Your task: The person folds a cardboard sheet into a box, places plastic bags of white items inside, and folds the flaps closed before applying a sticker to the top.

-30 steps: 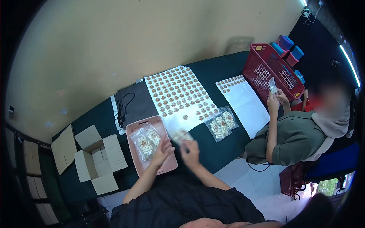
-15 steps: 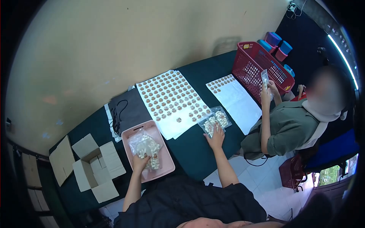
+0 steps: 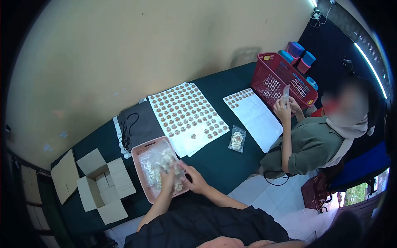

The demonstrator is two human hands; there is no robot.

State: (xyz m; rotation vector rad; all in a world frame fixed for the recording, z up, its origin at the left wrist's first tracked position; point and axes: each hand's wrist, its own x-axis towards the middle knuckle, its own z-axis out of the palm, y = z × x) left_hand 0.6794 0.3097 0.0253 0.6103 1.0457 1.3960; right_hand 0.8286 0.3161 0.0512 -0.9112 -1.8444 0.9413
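My left hand (image 3: 166, 181) is closed on a clear plastic bag of white pieces (image 3: 167, 160), blurred by motion over the pink tray (image 3: 137, 165). Other clear bags of white pieces (image 3: 149, 173) lie in the tray beneath it. At the tray's right side my right hand (image 3: 197, 180) reaches in, thumb and fingers apart, with its fingertips beside the held bag. One filled clear bag (image 3: 237, 139) lies by itself on the dark green tablecloth, to the right of the sticker sheets (image 3: 186, 109).
An open cardboard box (image 3: 105, 186) stands at the left, beside a dark bag with cord handles (image 3: 140, 126). A partly filled sticker sheet (image 3: 256, 120) lies near a red basket (image 3: 269, 78). At the right, a person (image 3: 308, 140) holds a small clear packet (image 3: 285, 94).
My right hand has moved left from the bags on the cloth to the tray; one bag stays there where two lay. My left hand has raised a bag from the tray.
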